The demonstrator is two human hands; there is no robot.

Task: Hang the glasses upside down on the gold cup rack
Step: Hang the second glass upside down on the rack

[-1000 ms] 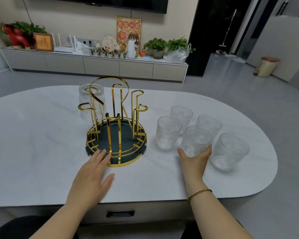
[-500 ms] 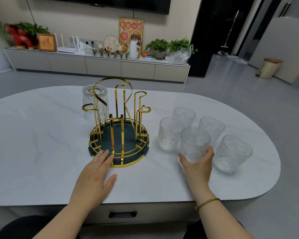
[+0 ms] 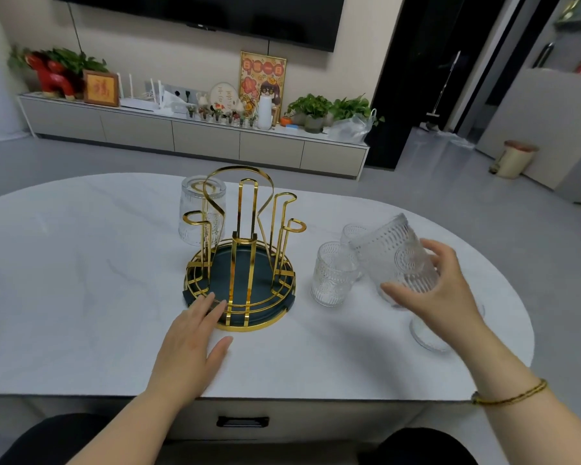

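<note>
Head view: the right hand [image 3: 446,293] has its grip wrapped around an embossed glass [image 3: 396,260], thumb on the near side and fingers [image 3: 441,255] behind, holding it tilted and clear of the counter [image 3: 81,297], to the right of the gold cup rack [image 3: 242,260]. One glass [image 3: 202,213] already hangs mouth-down on a peg at the rack's far left. Left hand [image 3: 195,340] lies flat with its grip spread, fingertips touching the rack's near rim, pinching nothing. Standing glasses [image 3: 332,275] sit between rack and held glass; another [image 3: 430,333] lies partly hidden under the right wrist. Risks, as I judge them: the ribbed glass could slip while being inverted; it could clip the standing glasses on the way across; a mis-seated rim could knock a thin peg [image 3: 294,226] and tip the rack if the left hand lifts.
</note>
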